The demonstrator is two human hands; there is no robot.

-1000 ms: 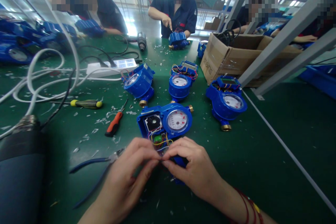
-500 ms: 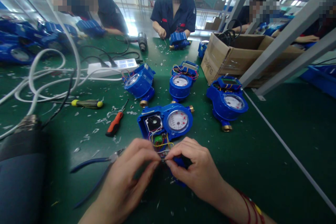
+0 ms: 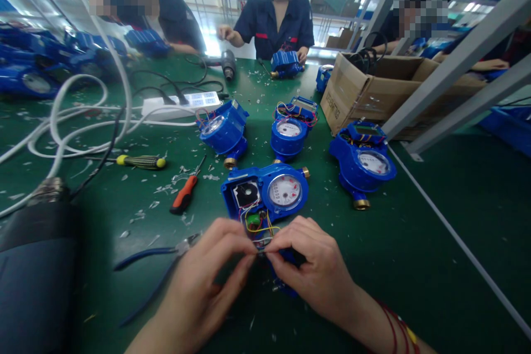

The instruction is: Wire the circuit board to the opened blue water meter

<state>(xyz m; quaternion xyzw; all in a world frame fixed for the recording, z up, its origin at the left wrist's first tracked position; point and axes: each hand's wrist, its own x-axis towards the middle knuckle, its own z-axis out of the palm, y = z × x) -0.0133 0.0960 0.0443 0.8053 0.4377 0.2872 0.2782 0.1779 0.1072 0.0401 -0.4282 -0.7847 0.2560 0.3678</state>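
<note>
A blue water meter with a round dial lies in front of me, its side compartment open. Inside that compartment are a black disc in a white frame, a green part and thin yellow, white and red wires. Just below it my left hand and my right hand almost meet, each pinching thin wires between thumb and forefinger. The fingertips cover the wire ends. Under my right hand a blue piece is partly hidden. Pliers with dark blue handles lie beside my left hand.
An orange screwdriver, a yellow-black screwdriver and a heat gun lie left. Behind stand other meters, a power strip and a cardboard box. Metal posts rise right; co-workers sit across.
My hands stay nearly in place, fingertips still together at the wires. The view has shifted slightly. Across the table, a co-worker's hand has moved away from a blue meter, out to the side.
</note>
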